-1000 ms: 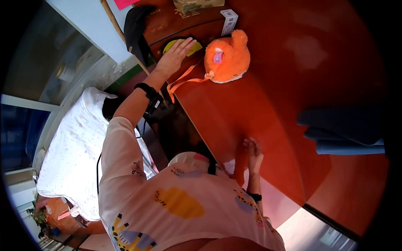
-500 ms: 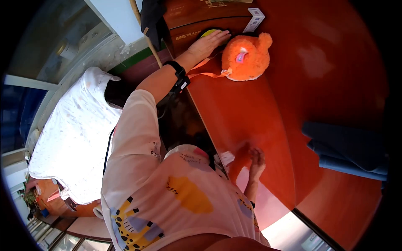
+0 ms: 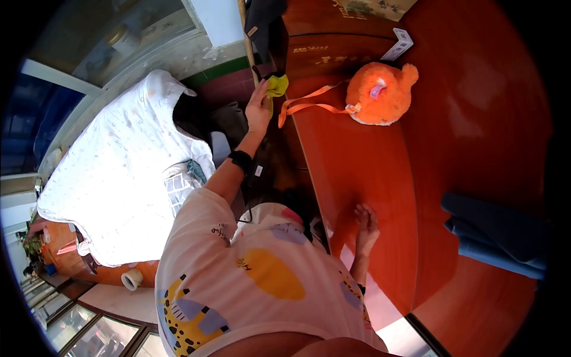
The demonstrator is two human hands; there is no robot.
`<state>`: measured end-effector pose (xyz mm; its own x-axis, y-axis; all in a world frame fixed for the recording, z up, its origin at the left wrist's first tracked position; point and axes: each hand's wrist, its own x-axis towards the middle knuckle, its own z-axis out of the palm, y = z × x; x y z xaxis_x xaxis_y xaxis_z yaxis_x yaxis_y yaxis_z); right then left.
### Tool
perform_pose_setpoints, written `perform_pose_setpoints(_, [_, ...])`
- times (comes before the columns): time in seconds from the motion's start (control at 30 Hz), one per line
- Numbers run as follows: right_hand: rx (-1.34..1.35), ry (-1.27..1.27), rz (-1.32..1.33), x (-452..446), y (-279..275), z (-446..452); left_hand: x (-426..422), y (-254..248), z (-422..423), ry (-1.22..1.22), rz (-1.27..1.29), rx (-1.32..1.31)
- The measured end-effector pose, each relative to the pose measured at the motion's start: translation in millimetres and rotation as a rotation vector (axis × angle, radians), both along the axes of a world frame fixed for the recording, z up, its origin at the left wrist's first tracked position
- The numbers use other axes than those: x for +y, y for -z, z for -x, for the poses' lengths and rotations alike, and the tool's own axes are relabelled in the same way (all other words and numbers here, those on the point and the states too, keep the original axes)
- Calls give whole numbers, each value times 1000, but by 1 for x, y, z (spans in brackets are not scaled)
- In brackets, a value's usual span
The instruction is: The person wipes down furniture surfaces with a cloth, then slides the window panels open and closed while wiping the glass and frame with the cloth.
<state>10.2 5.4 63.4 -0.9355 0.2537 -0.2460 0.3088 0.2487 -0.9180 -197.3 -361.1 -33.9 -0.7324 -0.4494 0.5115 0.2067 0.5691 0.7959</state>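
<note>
My left hand (image 3: 258,110) is closed on a bunched yellow-green cloth (image 3: 277,85), held out past the left edge of the red-brown table (image 3: 357,160). Part of the cloth hangs beside my fingers. To the right of it on the table sits an orange plush bag (image 3: 378,95), its orange strap (image 3: 309,98) looping toward the edge. Low over the table near my body, my right hand (image 3: 367,231) has its fingers loosely apart, with nothing in them.
A small white box (image 3: 397,44) stands behind the plush bag. Folded dark blue cloth (image 3: 493,238) lies at the right. To the left, a white patterned cover (image 3: 119,172) drapes over something. A wooden stick (image 3: 247,41) leans near the wall beside dark fabric (image 3: 262,24).
My left hand has moved off the tabletop to beyond its left edge, lifting the cloth that lay flat under it. The view has shifted, while my right hand stays near the table's front.
</note>
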Motion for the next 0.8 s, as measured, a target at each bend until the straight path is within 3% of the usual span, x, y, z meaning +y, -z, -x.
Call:
perform_pose_setpoints(0.03, [-3, 1, -12, -2, -2, 1, 8, -4, 0, -1, -3, 2])
perform_pose_setpoints(0.1, [45, -19, 40, -2, 9, 1, 28, -13, -6, 136, -1106, -194])
perform_pose_setpoints(0.17, [88, -33, 93, -5, 10, 1, 35, -29, 5, 90, -1194, -249])
perform_pose_setpoints(0.23, [93, -82, 30, -12, 7, 5, 34, -35, 27, 30, -1292, -111])
perform_pose_setpoints(0.43, [98, -92, -49, -18, 7, -1, 15, -30, 86, -8, -1249, -264])
perform_pose_setpoints(0.5, [74, -89, -40, -13, 10, -5, 11, -11, 93, 51, -1023, -334])
perform_pose_setpoints(0.57, [43, -87, -32, -10, 11, -8, 14, 4, 83, 66, -1014, -324])
perform_pose_setpoints(0.6, [17, -82, -44, -11, 8, -7, 15, 17, 78, 96, -792, -280])
perform_pose_setpoints(0.67, [-11, -83, -48, -14, 5, -8, 21, -3, 48, 106, -500, -284])
perform_pose_setpoints(0.7, [14, -96, -54, -15, 4, -7, 20, -20, 33, 102, -493, -281])
perform_pose_setpoints(0.77, [38, -99, -57, -14, 0, -10, 12, -44, 1, 331, -417, -457])
perform_pose_setpoints(0.8, [50, -132, -15, -14, -4, -12, 11, -56, -15, 451, -557, -415])
